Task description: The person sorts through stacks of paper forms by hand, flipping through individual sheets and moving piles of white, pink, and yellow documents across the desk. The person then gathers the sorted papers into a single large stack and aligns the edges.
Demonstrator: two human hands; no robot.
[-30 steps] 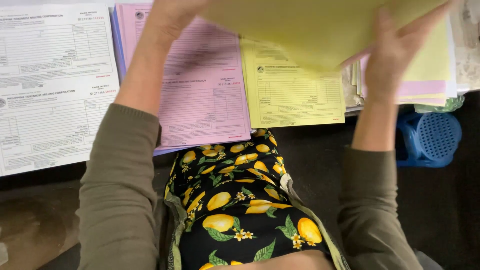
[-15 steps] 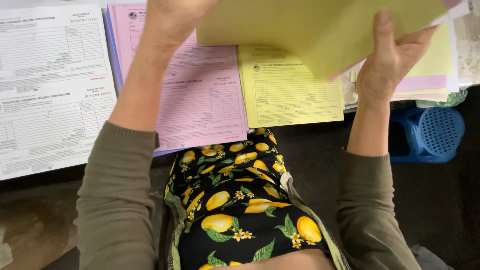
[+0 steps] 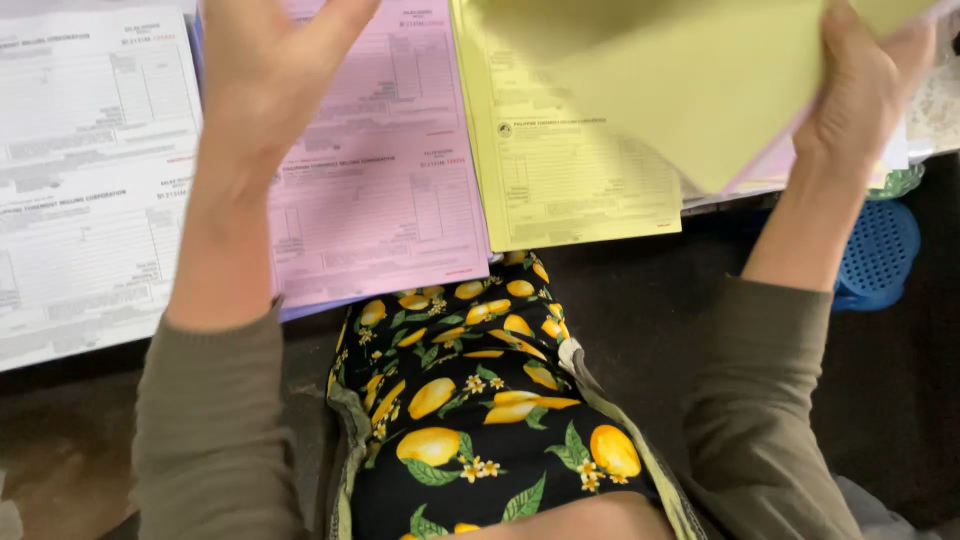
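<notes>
My right hand (image 3: 862, 95) grips the right edge of a loose yellow sheet (image 3: 700, 90) and holds it lifted and tilted above the desk. A pink sheet edge shows just under it. My left hand (image 3: 262, 75) is raised over the pink form stack (image 3: 385, 200), fingers apart, holding nothing and apart from the yellow sheet. Under the lifted sheet lies a stack of yellow printed forms (image 3: 570, 195). White printed forms (image 3: 90, 190) lie to the left of my left arm.
The forms lie side by side along the desk edge. A blue perforated basket (image 3: 880, 255) sits low at the right, beside my right forearm. My lap in lemon-print fabric (image 3: 480, 400) is below the desk edge, with dark floor on both sides.
The yellow sheet has shifted right and is now held by my right hand alone. My left hand has come off it and opened over the pink forms.
</notes>
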